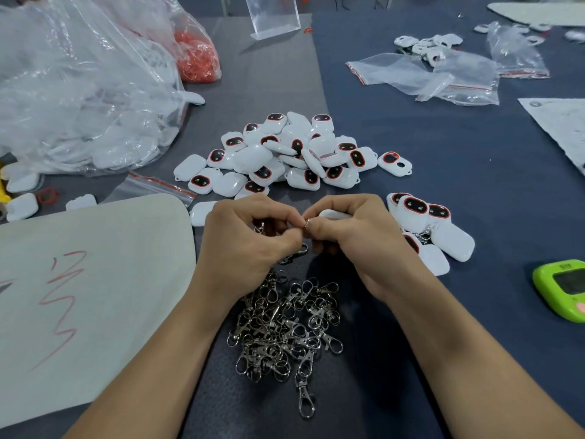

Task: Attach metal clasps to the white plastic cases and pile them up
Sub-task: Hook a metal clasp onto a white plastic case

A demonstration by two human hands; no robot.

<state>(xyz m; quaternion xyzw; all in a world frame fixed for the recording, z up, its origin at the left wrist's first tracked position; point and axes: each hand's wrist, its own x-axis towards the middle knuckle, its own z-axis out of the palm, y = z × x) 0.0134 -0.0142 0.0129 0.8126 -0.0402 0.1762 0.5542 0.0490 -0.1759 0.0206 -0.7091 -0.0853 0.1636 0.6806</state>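
Head view: case apparently within right hand grip.

Green gadget with a screen at right edge. White sheet with red scribbles on left, small zip bag just beyond it. Far end: acrylic stand, bag of red bits to its left. Flat zip bags far right.

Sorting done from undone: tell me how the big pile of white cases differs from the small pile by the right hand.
The big pile holds far more cases than the small pile. Metal clasps show in the small pile, none plainly in the big pile. Both hold white cases with red-ringed dark windows.
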